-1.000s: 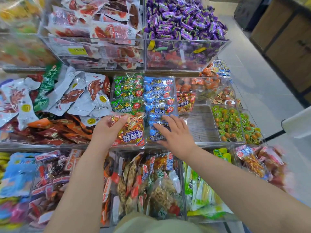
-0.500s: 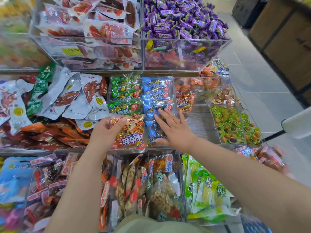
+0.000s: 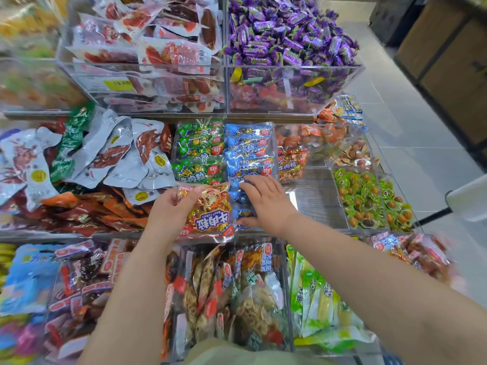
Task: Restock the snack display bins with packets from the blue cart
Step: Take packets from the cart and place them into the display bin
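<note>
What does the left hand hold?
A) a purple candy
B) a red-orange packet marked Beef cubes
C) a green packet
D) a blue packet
B: the left hand grips the red-orange packet marked Beef cubes; the right hand lies flat on the blue packets.

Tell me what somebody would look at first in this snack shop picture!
The big heap of shiny purple candies in the clear bin at the top right jumps out first. Next come the two hands in the middle: the left hand holds a red packet of beef cubes, and the right hand lies flat on the column of blue packets beside it.
</note>
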